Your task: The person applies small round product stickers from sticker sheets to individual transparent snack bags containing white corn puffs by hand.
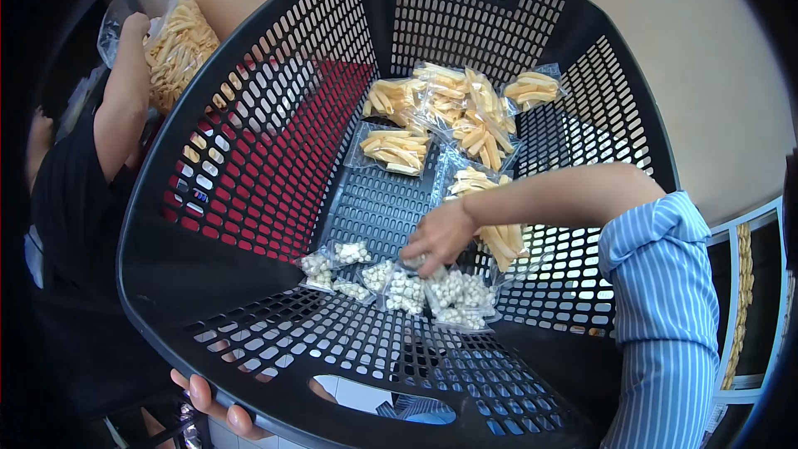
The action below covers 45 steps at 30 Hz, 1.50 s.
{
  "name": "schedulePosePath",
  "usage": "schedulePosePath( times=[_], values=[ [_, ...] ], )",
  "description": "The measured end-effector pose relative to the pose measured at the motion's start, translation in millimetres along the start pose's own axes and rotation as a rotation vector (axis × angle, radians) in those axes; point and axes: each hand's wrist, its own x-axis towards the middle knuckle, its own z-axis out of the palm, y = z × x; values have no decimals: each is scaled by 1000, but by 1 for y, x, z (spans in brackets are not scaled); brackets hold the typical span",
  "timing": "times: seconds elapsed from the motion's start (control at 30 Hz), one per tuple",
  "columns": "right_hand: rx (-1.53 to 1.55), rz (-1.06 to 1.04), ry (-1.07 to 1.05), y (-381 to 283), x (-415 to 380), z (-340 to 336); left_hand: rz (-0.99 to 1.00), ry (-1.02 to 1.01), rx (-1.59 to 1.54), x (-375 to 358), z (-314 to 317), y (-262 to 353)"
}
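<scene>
Right hand (440, 238), grip loosely curled, touches white-filled packets (405, 289) in black basket (133, 259); left hand (218, 406), grip half-hidden, holds rim.

The basket (249, 308) is black, the rolled sleeve (665, 283) blue with white stripes.
</scene>
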Motion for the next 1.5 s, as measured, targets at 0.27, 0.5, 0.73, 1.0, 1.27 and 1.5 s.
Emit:
schedulePosePath(
  times=[0.27,0.5,0.73,1.0,1.27,1.5],
  values=[
    [-377,40,47,31,24,-134,392,136,416,35,92,61],
    [-786,621,466,-40,-71,-291,516,3,322,38,84,58],
    [-700,1383,742,-150,-280,-276,454,-12,267,33,76,51],
    [59,1960,955,-155,-332,-99,463,40,310,36,87,66],
    [-206,1987,806,-135,-353,-101,447,81,394,31,85,58],
    [-367,2010,622,-134,-351,-118,236,69,242,23,88,58]
  ],
)
